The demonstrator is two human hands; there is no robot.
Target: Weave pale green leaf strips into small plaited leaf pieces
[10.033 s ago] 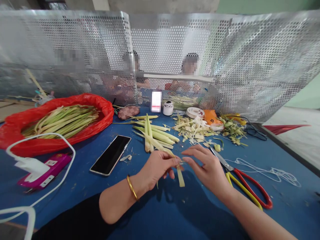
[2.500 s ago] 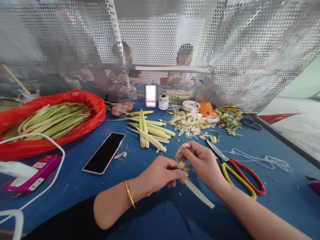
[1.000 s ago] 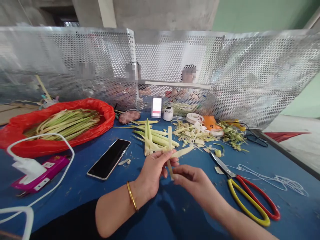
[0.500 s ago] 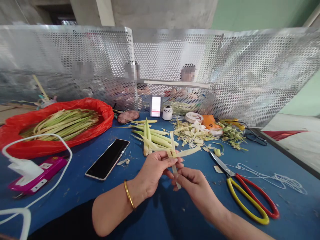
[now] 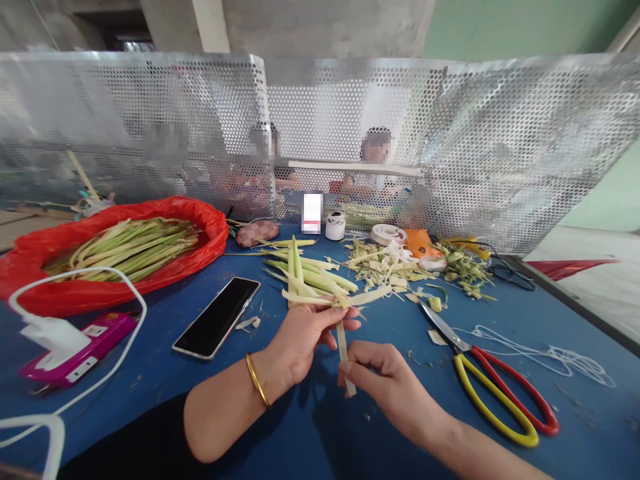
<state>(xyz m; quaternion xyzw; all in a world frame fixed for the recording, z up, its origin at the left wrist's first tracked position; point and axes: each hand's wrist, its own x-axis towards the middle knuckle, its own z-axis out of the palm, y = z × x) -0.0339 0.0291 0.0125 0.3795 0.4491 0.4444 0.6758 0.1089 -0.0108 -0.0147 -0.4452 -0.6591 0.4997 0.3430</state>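
Blue tabletop (image 5: 270, 447) bears a red bag (image 5: 217, 223) of leaves (image 5: 130, 252); hands (image 5: 305, 337) (image 5: 383, 377) pinch pale strips (image 5: 343, 343).

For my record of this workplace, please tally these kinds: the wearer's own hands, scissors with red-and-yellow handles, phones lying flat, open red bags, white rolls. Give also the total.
Left hand and right hand: 2
Scissors: 1
Flat-lying phone: 1
Open red bag: 1
White roll: 1
Total: 6

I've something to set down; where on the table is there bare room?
Two patches of table are bare but for specks: between phone, white cable and black sleeve; and right of the scissors, on the near side of the string. Crowded beyond the left hand: stalks, scraps, tape.
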